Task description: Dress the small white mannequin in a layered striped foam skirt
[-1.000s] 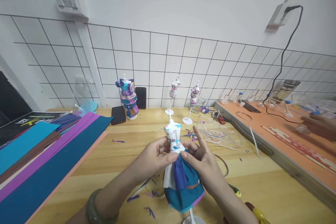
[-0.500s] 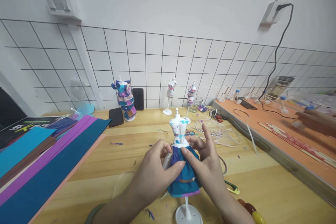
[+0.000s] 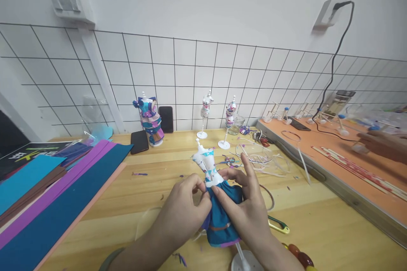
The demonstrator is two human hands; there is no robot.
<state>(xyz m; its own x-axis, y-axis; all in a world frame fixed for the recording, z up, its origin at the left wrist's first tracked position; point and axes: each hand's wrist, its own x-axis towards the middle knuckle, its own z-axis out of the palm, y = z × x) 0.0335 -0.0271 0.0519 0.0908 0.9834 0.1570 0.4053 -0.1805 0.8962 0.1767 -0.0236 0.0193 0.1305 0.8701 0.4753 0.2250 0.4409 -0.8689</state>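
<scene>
A small white dress form [image 3: 208, 165], specked with blue, leans to the left on its stand, whose round base [image 3: 246, 261] shows at the bottom edge. Around its waist sits a teal skirt [image 3: 221, 216] with a thin brown band and a purple hem. My left hand [image 3: 187, 207] pinches the skirt's waist edge at the left side, thumb against fingers. My right hand [image 3: 246, 197] holds the waist from the right, thumb pressed on the front and index finger raised. The fingers behind the form are partly hidden.
Coloured sheets [image 3: 73, 194] lie at the left. Along the wall stand a dressed form [image 3: 151, 120], two barer forms [image 3: 207, 108], [image 3: 231, 114] and phones [image 3: 140, 142]. Loose strips [image 3: 263, 156] and yellow-green scissors [image 3: 280, 224] lie rightward. Another person's hand [image 3: 381, 146] is over the orange table [image 3: 295, 139].
The dress form has tipped, its top moving left and its base right. My left hand has shifted to a pinch at the skirt's waist; my right hand keeps its hold.
</scene>
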